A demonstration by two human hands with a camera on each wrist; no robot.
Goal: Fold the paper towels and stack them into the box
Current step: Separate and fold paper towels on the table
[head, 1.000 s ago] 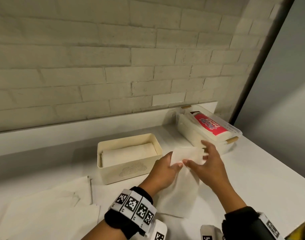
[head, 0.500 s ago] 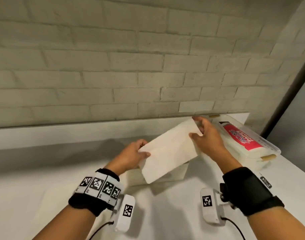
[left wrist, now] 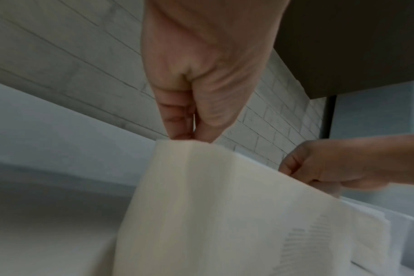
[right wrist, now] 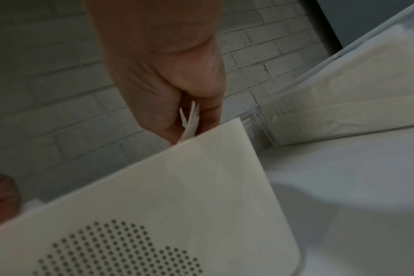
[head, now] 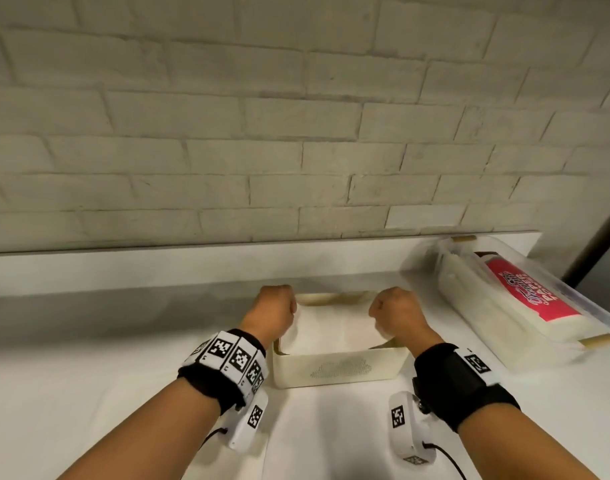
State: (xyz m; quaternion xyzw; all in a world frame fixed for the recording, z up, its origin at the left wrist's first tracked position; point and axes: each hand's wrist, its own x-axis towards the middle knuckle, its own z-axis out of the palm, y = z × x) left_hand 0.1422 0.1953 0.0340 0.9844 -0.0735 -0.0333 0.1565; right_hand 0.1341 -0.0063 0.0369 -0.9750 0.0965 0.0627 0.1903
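Note:
A cream box [head: 341, 367] with a dotted pattern on its front wall stands on the white counter in the head view. A folded white paper towel [head: 334, 327] lies in its opening. My left hand [head: 277, 306] pinches the towel's left end and my right hand [head: 391, 310] pinches its right end, both knuckles up over the box. In the left wrist view thumb and fingers of my left hand [left wrist: 191, 137] pinch the towel [left wrist: 225, 205] at its top edge. The right wrist view shows my right hand [right wrist: 189, 128] pinching thin towel layers [right wrist: 189, 119] just behind the box wall [right wrist: 165, 205].
A clear lidded container [head: 504, 306] holding a pack with a red label [head: 525, 296] sits to the right of the box, close to my right forearm. A brick wall [head: 296, 133] with a low white ledge runs behind the box. White counter extends left and in front.
Both hands lifted the folded towel off the counter, carried it up and back, then lowered it into the cream box. The head view now looks more at the wall.

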